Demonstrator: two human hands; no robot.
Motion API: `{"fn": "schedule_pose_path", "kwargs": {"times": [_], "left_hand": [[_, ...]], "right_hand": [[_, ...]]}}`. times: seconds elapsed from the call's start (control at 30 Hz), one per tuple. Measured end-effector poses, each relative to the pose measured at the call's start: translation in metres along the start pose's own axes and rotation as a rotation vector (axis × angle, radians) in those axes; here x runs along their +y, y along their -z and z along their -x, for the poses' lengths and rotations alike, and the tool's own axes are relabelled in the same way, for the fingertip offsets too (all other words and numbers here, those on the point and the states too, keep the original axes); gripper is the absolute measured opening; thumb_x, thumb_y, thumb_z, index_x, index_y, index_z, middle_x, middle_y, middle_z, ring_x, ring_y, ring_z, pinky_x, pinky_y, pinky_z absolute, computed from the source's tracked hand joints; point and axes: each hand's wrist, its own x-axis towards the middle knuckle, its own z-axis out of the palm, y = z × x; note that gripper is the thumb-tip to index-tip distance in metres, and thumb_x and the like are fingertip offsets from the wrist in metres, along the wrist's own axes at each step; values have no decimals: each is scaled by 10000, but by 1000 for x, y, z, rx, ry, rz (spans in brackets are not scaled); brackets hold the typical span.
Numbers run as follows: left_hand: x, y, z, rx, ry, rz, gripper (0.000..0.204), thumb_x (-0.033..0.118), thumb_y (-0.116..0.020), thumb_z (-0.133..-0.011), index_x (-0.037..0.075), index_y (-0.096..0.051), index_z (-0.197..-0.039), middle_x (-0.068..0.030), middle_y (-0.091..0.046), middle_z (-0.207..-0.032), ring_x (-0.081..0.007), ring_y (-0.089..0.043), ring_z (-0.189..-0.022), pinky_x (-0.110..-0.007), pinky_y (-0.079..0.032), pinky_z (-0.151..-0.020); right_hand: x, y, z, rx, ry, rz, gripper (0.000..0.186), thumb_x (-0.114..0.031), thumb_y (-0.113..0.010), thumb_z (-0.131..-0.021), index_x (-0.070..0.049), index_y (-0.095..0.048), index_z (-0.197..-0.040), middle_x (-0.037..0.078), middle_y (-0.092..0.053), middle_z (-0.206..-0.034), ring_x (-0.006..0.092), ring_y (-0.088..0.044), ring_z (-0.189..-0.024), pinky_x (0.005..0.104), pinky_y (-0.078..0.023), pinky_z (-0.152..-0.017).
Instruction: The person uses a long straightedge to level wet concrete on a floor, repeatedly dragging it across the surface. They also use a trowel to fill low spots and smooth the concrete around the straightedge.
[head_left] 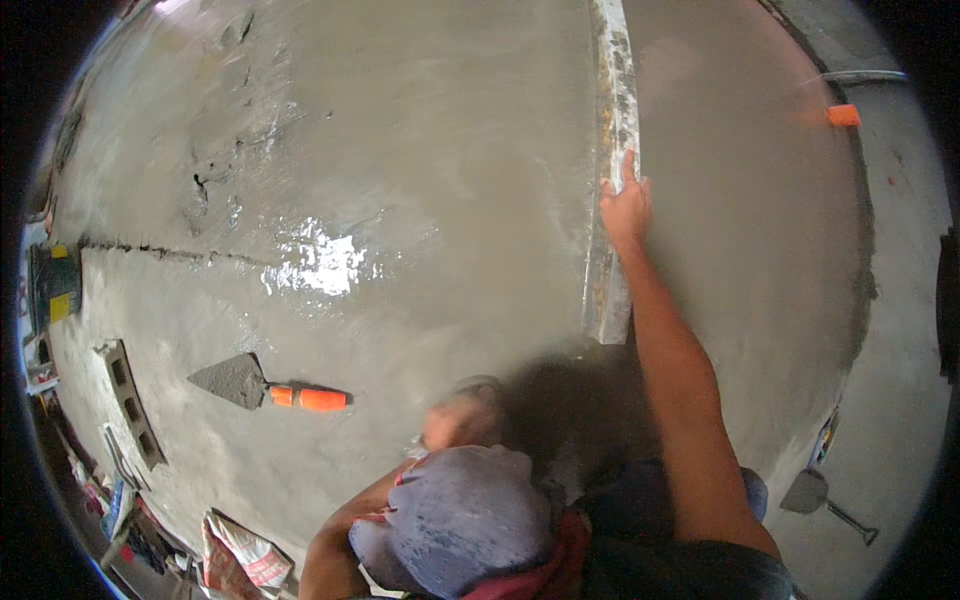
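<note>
A long, cement-smeared straightedge (608, 290) lies across wet grey screed (450, 180). My right hand (625, 212) grips it from above, index finger stretched along its top. Low in the middle, my left hand (455, 425) is smeared by motion. Close beyond its fingers is a blurred greyish rounded shape (480, 383); I cannot make out what it is or whether I hold it. To the left, a pointed trowel (232, 380) with an orange handle rests on the surface, its blade coated in mortar.
A hollow concrete block (132, 400) lies at left, below a black-and-yellow bucket (55, 285). A white-and-red sack (245, 555) sits lower left. At right are an orange piece (843, 115) by the screed's edge and a shovel (825, 500). Grey cloth (460, 520) covers the lower middle.
</note>
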Motion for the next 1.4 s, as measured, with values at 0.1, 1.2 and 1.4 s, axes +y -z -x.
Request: {"fn": "schedule_pose_path", "kwargs": {"times": [0.1,1.2,1.4], "left_hand": [[22,44,30,580,441,177,181,170,-670,-843,65,-547,-924,-61,-556,-866,-169,-523,-810,-309,-449,-704],[-105,531,-73,917,1022,-1023,408,362,-587,-862,26,-561,-1092,-255,-651,-984,-421,-627,-930,-494,-493,-782],[-128,554,-104,877,983,-1005,485,429,-583,-852,-20,-593,-1037,-276,-629,-1034,-437,-602,-973,-488,-478,-809]], "right_hand": [[-2,-3,0,5,0,44,705,-226,-618,-860,-183,-270,-1471,294,-537,-1122,415,-572,-1022,474,-470,-885],[-2,-9,-2,-33,-52,19,705,-196,-624,-855,-207,-284,-1473,269,-510,-1162,427,-532,-1049,469,-415,-901],[11,-14,-5,9,-6,-16,700,-182,-610,-864,-200,-273,-1478,269,-527,-1135,426,-542,-1031,471,-420,-886]]}}
